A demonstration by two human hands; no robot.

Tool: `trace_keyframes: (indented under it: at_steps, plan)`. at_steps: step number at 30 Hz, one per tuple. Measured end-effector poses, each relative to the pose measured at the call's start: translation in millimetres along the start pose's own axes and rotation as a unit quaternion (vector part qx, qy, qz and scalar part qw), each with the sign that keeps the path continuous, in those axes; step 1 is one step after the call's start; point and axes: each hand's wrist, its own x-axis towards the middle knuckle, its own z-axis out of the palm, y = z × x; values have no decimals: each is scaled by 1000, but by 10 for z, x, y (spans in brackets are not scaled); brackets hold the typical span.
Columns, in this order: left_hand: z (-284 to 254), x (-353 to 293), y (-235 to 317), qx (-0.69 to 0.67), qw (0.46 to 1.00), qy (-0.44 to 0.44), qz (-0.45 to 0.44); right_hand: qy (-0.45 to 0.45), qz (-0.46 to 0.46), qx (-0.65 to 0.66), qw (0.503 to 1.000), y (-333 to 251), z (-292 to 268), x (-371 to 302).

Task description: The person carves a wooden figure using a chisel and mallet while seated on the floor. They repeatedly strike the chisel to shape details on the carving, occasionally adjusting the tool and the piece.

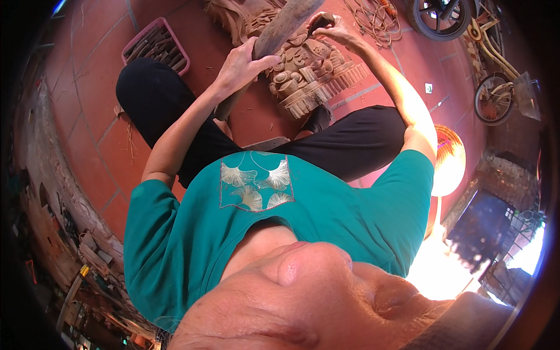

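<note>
A reddish-brown wood carving (318,76) with deep curled relief lies on the floor in front of my crossed legs. My left hand (242,64) is closed round a thick, club-like wooden mallet (286,26), which slants up to the right above the carving. Its lower end shows beneath my wrist. At the carving's far right side, the fingers of my right hand (335,30) curl round something dark. It is too small and shaded to name, and the carving's far part is partly hidden behind the mallet.
A pink plastic basket (185,65) of dark, narrow tools stands beyond my left knee. Coiled orange cord (379,23) lies at the far right, near a black wheel (440,17) and a smaller spoked wheel (494,99). Rough timber (55,169) lines the left side. A round woven object (449,160) sits by my right elbow.
</note>
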Motion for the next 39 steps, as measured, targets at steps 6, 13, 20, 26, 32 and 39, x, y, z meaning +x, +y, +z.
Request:
trace_keyframes:
  at_steps: [6,13,20,26,32,39]
  plan:
    - [-1,1,-20,1,1000,2,-3,2,21,21,1000,51,2,-2]
    - [5,13,41,-6,1000,-10,-3,20,35,38,998,88,28,4]
    - [-45,131,341,-48,998,-29,42,22,34,-9,999,71,78,84]
    - [-190,436,534,7,994,-86,64,33,32,-37,998,196,75,147]
    - [-131,747,319,125,985,-55,102,69,15,-154,986,86,167,150]
    - [-47,735,414,28,993,-115,31,68,-8,-166,984,117,98,90]
